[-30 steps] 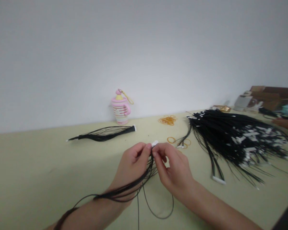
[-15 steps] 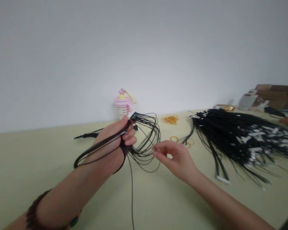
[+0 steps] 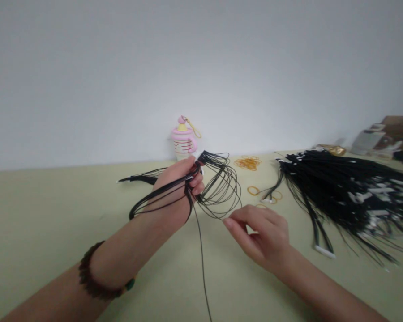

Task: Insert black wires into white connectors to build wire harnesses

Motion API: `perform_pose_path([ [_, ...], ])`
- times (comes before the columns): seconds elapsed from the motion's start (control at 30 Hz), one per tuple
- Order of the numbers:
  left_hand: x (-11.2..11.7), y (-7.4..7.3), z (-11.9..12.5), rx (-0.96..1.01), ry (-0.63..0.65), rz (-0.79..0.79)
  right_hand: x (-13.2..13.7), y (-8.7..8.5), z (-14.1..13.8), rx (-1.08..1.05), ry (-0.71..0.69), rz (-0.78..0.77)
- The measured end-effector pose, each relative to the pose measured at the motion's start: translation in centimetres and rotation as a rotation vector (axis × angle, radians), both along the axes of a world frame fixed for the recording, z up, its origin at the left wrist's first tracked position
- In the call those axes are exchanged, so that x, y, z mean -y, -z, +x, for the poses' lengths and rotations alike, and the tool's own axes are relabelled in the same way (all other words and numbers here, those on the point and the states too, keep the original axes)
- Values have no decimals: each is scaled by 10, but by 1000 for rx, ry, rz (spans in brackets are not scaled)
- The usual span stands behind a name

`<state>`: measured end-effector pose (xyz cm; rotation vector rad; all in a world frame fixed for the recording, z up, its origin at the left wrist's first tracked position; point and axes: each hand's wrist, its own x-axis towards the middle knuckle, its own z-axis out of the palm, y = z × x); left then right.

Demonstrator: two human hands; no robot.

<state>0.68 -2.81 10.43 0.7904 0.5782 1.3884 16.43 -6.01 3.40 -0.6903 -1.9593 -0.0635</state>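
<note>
I see a bundle of black wires (image 3: pixel 210 160) held up over the middle of the surface (image 3: pixel 47 232). The left hand (image 3: pixel 173 203) has its fingers curled closed around it; wires loop out on both sides, and one strand (image 3: pixel 203 264) drops toward the near edge. The right hand (image 3: pixel 270 237) pinches one thin wire (image 3: pixel 217 218) between thumb and forefinger. Behind the left hand lies a second bundle (image 3: pixel 145 176). Near the back edge, I see a pink-lidded cup (image 3: pixel 184 145) and rubber bands (image 3: pixel 247 163); rightward, a big wire pile (image 3: pixel 325 179).
</note>
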Motion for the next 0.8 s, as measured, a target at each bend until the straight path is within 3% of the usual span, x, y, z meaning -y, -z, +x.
perform_pose_path([
  [0.13, 3, 2, 5, 39, 82, -29, 8, 8, -13, -8, -188, -236],
  [0.3, 5, 5, 7, 47, 106, -41, 15, 9, -15, 206, -198, 43],
  [0.37, 3, 8, 7, 44, 103, -41, 15, 4, -12, 161, -232, 48],
  [0.43, 0, 10, 7, 36, 96, -41, 9, -5, -4, -52, -229, -64],
  [0.53, -4, 13, 6, 21, 83, -36, -11, -25, 21, -666, -185, -313],
  [0.63, -8, 16, 5, 6, 69, -31, -36, -43, 59, -1110, -285, -503],
  [0.7, -9, 17, 5, -6, 64, -30, -48, -49, 78, -1187, -245, -472],
  [0.8, -9, 18, 4, -37, 72, -43, -47, -47, 80, -1075, -57, -336],
])
